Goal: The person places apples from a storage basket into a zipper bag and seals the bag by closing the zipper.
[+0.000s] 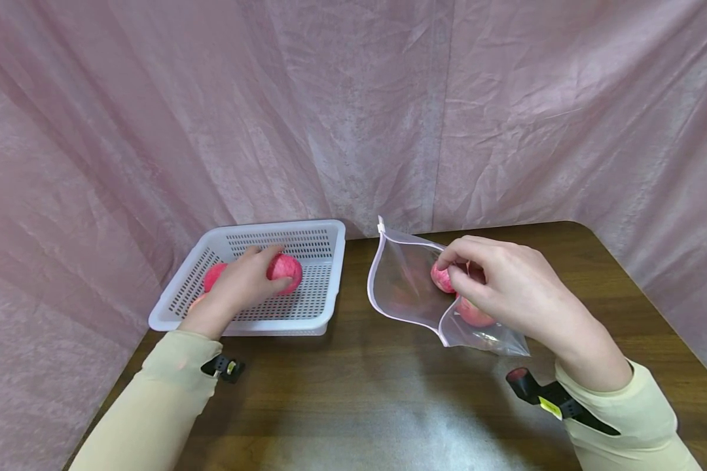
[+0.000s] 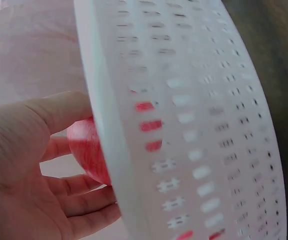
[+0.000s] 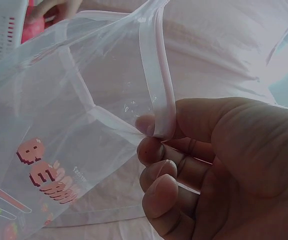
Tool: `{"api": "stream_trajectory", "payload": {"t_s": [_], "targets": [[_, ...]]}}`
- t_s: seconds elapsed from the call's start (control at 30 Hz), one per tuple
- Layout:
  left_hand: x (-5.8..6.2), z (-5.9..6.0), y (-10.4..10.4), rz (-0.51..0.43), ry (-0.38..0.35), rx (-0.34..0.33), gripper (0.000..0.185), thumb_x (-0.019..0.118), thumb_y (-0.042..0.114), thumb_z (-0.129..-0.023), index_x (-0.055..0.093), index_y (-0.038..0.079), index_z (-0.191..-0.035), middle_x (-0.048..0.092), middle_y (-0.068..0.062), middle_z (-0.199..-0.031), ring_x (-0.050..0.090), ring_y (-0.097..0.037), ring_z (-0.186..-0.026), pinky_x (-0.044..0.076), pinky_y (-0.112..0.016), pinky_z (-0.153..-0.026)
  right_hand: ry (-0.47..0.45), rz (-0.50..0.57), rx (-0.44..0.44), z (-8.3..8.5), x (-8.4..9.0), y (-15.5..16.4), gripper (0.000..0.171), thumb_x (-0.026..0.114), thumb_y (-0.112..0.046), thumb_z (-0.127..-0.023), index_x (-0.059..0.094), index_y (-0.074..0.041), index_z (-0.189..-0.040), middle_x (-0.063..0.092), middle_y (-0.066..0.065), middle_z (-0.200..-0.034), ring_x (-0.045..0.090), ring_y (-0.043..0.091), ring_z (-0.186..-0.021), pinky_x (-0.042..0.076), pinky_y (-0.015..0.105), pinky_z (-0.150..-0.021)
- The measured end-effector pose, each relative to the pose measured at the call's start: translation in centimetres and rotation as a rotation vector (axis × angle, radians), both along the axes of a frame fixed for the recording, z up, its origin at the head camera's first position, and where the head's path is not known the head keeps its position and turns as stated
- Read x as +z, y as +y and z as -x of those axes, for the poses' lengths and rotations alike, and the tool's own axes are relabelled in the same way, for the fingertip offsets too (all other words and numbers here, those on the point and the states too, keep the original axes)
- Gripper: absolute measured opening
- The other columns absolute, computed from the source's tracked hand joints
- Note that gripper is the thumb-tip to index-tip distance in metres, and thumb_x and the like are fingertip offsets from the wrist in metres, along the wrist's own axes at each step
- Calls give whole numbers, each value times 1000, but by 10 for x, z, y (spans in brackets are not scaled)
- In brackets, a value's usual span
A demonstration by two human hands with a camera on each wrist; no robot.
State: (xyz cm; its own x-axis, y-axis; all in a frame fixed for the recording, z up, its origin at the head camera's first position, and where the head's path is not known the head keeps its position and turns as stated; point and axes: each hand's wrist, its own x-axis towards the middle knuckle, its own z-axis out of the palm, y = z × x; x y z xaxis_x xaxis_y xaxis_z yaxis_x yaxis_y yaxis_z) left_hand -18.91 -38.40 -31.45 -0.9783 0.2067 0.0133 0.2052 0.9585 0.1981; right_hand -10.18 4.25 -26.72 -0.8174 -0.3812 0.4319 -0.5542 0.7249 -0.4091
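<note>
My left hand (image 1: 241, 281) reaches into a white slotted plastic basket (image 1: 337, 275) and grips a red apple (image 1: 285, 273), thumb on one side and fingers on the other. The left wrist view shows this apple (image 2: 86, 145) partly hidden by the basket's wall. More apples (image 1: 213, 276) lie under and beside that hand. To the right, a clear zip bag (image 1: 403, 281) lies with its mouth spread wide toward the basket. My right hand (image 1: 501, 275) pinches the edge of the bag's mouth (image 3: 159, 90) between thumb and index finger. Two apples (image 1: 475, 313) show in the bag.
Both stand on a brown wooden table (image 1: 342, 392), with the bag a short way right of the basket. A pink curtain (image 1: 353, 118) hangs right behind the table. Small black cameras (image 1: 524, 386) are strapped to both wrists.
</note>
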Motion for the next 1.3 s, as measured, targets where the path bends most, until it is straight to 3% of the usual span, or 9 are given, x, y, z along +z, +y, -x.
{"api": "stream_trajectory", "payload": {"t_s": [0.5,1.07,1.3], "targets": [[6,-3,20,-133,118,9,73,83,34,-99,54,10,-161,55,-30,-151,61,-50,-129,54,-70,-100,-14,17,4,1,-2,-2,17,74,-17,-102,81,-33,-107,72,-21,-96,63,3,-81,51,38,-76],[9,-8,51,-316,191,9,73,83,34,-98,54,12,-161,57,-24,-153,58,-43,-136,50,-67,-107,-19,14,-1,0,-3,-4,21,73,-15,-102,79,-35,-105,70,-23,-92,62,1,-77,51,35,-74],[8,-11,57,-389,237,-6,69,85,32,-96,58,12,-156,61,-22,-147,61,-40,-129,54,-62,-103,-9,17,11,-1,-3,-5,23,72,-13,-102,81,-33,-109,71,-22,-95,61,2,-79,51,36,-74]]}}
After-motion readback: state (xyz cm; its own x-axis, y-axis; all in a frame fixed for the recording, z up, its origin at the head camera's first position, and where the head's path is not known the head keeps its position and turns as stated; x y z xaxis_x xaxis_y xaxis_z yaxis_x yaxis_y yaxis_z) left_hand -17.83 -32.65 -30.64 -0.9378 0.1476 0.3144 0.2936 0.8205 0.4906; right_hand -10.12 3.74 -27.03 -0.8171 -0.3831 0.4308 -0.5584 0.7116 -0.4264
